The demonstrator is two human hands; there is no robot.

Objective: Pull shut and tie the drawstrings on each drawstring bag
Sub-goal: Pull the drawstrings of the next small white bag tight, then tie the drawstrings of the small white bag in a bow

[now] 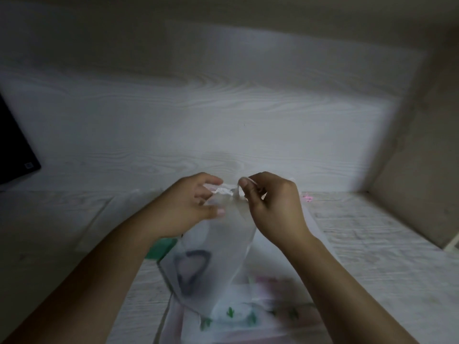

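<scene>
A translucent white drawstring bag point(223, 256) with a dark heart-like outline printed on it hangs above the table, held up by its gathered top. My left hand point(188, 207) grips the bag's neck from the left, thumb in front and fingers curled behind. My right hand point(270, 207) pinches a white drawstring point(237, 188) at the bag's puckered mouth, between thumb and forefinger. The view is blurred, so I cannot tell whether a knot is there.
More white bags with green cactus and pink prints point(248, 316) lie flat on the pale wood-grain table point(372, 244) below my hands. A green patch point(161, 249) shows under my left wrist. A black device point(15, 150) stands at the left. Walls enclose the back and right.
</scene>
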